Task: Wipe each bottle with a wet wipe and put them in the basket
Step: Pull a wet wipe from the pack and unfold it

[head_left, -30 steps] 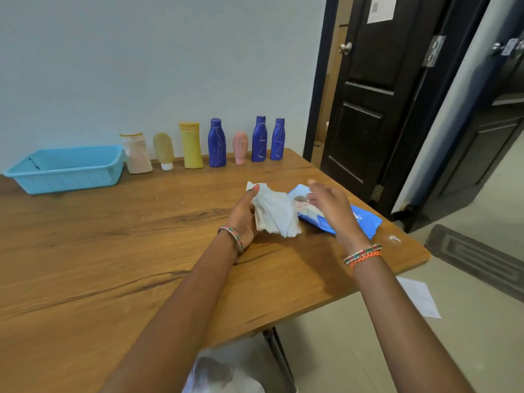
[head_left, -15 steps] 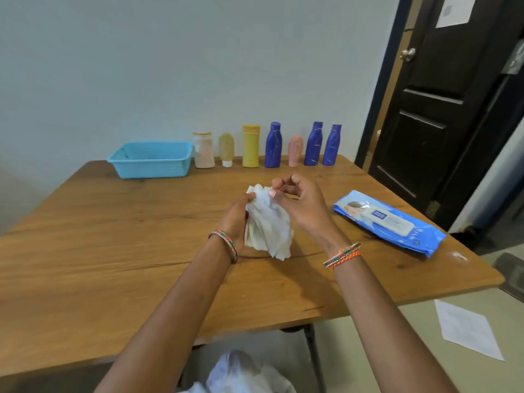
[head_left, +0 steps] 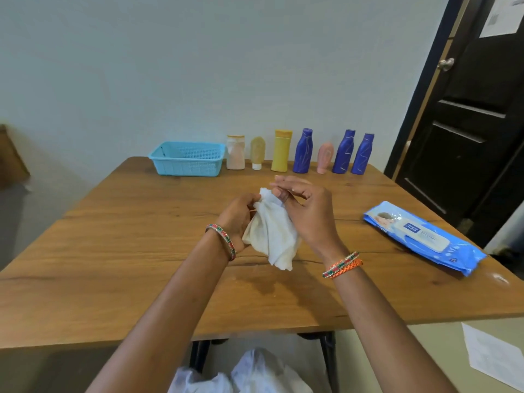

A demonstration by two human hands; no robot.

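Both hands meet over the middle of the wooden bench (head_left: 113, 273), sharing one crumpled white wet wipe (head_left: 272, 236). The left hand (head_left: 238, 219) grasps its bunched body from the 9 o'clock side, fingers curled round it; the right hand (head_left: 306, 211) pinches the wipe's top edge between thumb and fingertips, the other fingers loosely spread. The lower corner of the wipe hangs free just above the wood.

Along the far edge, at 12 o'clock from the hands, seven bottles stand upright in a row: a pale pink jar (head_left: 235, 152), a small beige tube (head_left: 257, 153) on its white cap, a yellow bottle (head_left: 281, 150), a blue bottle (head_left: 303, 150), a small pink bottle (head_left: 324, 158), and two more blue bottles (head_left: 344, 151) (head_left: 362, 153). Just beside the jar, at 11 o'clock, sits the light blue basket (head_left: 188, 158). Nothing lies between the hands and the row.

At 3 o'clock lies the blue wipe pack (head_left: 422, 236), flat, well apart from the hands. A dark door (head_left: 476, 109) stands at 2 o'clock, a sheet of paper (head_left: 493, 355) lies on the floor at 5 o'clock, and white cloth (head_left: 249, 373) shows below the near edge.

A second ago the right hand rested on the pack; half a second ago it had joined the wipe, as it does now, and the view has swung left
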